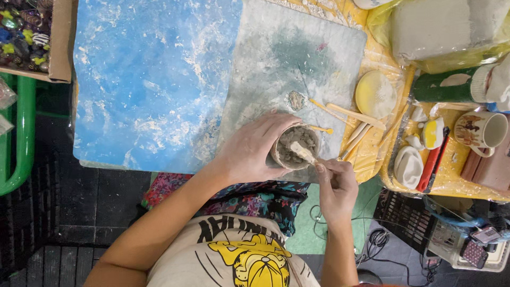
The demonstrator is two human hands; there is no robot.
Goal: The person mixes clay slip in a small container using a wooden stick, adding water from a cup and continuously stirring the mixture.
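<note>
My left hand (254, 149) wraps around a small round clay pot (295, 146) at the near edge of a grey work board (297, 64). My right hand (336, 183) pinches a flat wooden modelling tool (303, 152) whose tip rests inside the pot on lumpy grey clay. A small flat scrap of clay (296, 100) lies on the board just beyond the pot.
Several wooden sticks (355, 114) and a yellow disc (375, 94) lie right of the board. Farther right are a mug (481, 130), a green can (451, 85), white clay pieces (409, 166) and a bagged clay block (441, 24). A blue dusty mat (154, 79) covers the left.
</note>
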